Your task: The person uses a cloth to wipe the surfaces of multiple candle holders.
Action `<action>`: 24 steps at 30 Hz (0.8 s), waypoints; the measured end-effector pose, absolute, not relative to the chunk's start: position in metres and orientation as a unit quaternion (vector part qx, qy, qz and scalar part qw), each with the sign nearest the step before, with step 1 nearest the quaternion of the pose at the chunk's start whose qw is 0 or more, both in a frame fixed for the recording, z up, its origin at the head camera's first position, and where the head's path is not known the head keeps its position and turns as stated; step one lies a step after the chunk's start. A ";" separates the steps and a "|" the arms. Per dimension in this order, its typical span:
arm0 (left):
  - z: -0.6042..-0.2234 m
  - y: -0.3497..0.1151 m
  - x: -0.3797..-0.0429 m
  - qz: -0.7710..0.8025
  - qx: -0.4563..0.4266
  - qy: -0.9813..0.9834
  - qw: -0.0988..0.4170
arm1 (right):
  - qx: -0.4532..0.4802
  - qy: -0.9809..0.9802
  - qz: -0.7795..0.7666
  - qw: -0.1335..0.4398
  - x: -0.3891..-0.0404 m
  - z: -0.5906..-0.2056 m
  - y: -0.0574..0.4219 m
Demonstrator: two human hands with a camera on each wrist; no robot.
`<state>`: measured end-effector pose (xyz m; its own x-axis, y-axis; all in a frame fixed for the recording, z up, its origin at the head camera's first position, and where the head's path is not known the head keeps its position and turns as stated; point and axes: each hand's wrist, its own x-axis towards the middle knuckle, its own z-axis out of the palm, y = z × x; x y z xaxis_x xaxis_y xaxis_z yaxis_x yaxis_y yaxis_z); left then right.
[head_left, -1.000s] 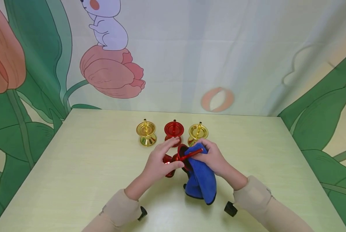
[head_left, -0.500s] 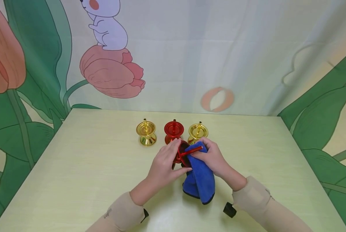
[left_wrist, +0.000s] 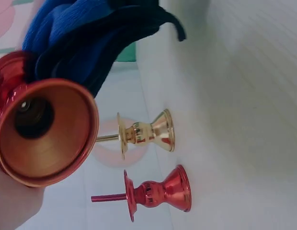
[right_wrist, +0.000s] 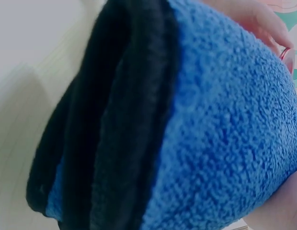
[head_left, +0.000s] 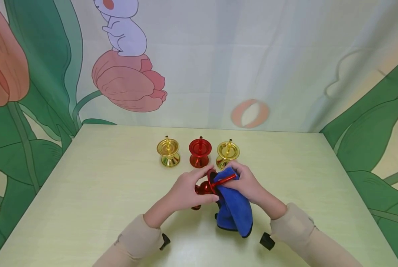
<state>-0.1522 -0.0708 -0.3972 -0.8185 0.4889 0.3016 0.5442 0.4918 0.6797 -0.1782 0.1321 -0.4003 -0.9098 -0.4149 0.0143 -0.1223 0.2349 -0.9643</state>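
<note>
My left hand (head_left: 183,191) holds a shiny red candlestick (head_left: 204,188) on its side, fingers and thumb around its dish. Its thin spike slants up to the right, and part of the stem is hidden by the hand. In the left wrist view the hollow underside of its flared base (left_wrist: 69,136) faces the camera. A blue cloth (head_left: 235,209) with black edging hangs from my right hand (head_left: 247,183), which pinches it against the dish and spike. Folded cloth fills most of the right wrist view, covering the right fingers there.
Three candlesticks stand upright in a row beyond the hands: a gold one (head_left: 168,150) at left, a red one (head_left: 200,150) in the middle, a gold one (head_left: 228,151) at right. The pale table (head_left: 95,185) ends at a printed curtain (head_left: 199,85).
My left fingers move up over the candlestick's dish, then draw back and spread around it as the candlestick turns. My right hand and the blue cloth shift only slightly.
</note>
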 end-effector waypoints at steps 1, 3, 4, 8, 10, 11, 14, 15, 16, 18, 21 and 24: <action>-0.396 -0.071 -0.153 -0.418 -0.294 -0.859 0.016 | -0.175 0.778 -0.591 0.123 -0.178 -0.400 0.132; -0.394 -0.071 -0.153 -0.436 -0.281 -0.855 -0.001 | -0.178 0.779 -0.589 0.119 -0.179 -0.399 0.133; -0.394 -0.071 -0.153 -0.440 -0.275 -0.855 0.004 | -0.174 0.781 -0.588 0.116 -0.179 -0.398 0.133; -0.398 -0.068 -0.152 -0.420 -0.287 -0.854 0.111 | -0.149 0.781 -0.597 0.103 -0.181 -0.396 0.132; -0.402 -0.066 -0.151 -0.381 -0.304 -0.854 0.183 | -0.134 0.779 -0.604 0.101 -0.181 -0.394 0.132; -0.404 -0.064 -0.151 -0.357 -0.311 -0.854 0.216 | -0.127 0.777 -0.608 0.101 -0.182 -0.394 0.131; -0.409 -0.060 -0.149 -0.296 -0.326 -0.857 0.266 | -0.110 0.774 -0.615 0.100 -0.181 -0.395 0.131; -0.410 -0.059 -0.148 -0.282 -0.327 -0.860 0.271 | -0.107 0.773 -0.618 0.100 -0.181 -0.396 0.131; -0.411 -0.057 -0.147 -0.270 -0.327 -0.864 0.273 | -0.104 0.771 -0.621 0.099 -0.180 -0.397 0.131; -0.412 -0.055 -0.147 -0.253 -0.324 -0.869 0.277 | -0.097 0.768 -0.626 0.097 -0.180 -0.399 0.130; -0.412 -0.052 -0.147 -0.241 -0.311 -0.872 0.293 | -0.097 0.763 -0.631 0.097 -0.179 -0.400 0.129; -0.410 -0.050 -0.148 -0.249 -0.306 -0.866 0.308 | -0.102 0.761 -0.633 0.099 -0.179 -0.400 0.128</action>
